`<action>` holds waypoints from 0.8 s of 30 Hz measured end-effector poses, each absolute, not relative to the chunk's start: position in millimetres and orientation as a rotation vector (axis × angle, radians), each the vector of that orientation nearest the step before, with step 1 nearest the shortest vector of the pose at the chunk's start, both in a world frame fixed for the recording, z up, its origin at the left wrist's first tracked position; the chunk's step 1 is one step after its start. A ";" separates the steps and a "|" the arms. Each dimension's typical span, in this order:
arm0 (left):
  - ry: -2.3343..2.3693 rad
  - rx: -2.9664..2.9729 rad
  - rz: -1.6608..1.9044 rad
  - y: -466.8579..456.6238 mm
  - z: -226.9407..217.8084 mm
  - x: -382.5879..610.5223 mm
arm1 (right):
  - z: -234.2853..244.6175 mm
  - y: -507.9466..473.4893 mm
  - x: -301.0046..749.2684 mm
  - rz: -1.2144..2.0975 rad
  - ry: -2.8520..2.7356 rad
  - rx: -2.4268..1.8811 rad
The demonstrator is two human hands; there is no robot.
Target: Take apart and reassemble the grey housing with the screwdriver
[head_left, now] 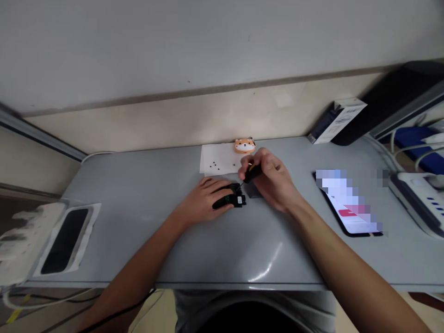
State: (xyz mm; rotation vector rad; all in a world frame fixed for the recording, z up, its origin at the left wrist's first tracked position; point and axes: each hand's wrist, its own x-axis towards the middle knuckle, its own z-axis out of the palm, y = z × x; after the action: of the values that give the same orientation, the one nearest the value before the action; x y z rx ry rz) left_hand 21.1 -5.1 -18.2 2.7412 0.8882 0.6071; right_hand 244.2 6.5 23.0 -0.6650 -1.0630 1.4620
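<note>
Right hand (272, 180) is closed tight round a small black-handled screwdriver (252, 173), with the tip angled down and left onto the small black device (231, 200). The contact point is too small for me to confirm.

Left hand (204, 199) is low on the surface (138, 208), fingers half curled over the device's left end, pinning it. The device sits between the two hands at mid-surface, touching the left fingers and just left of the right hand.

A dark flat piece (255, 192) lies under the right hand; I can't tell what it is.

My read is that the screw work is partway done. Several tiny dark screws (215, 165) lie loose on the white paper (217, 159) just beyond the hands, and the driver is on the device. I can't tell loosening from tightening, or how many screws are left in it.

An orange figure (244, 145) stands at the paper's far right corner. A phone (347, 203) with its screen lit lies well to the right.
</note>
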 end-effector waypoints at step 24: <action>0.909 2.750 0.616 -4.5 -19.7 20.2 | 25.8 5.7 241.3 1.509 -1.053 -0.648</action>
State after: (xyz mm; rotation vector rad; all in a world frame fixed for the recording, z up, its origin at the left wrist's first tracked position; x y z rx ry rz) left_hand 20.2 -4.5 -19.7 2.7498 0.9087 0.6160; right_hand 241.3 5.7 25.8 -0.6483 -1.0529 1.5089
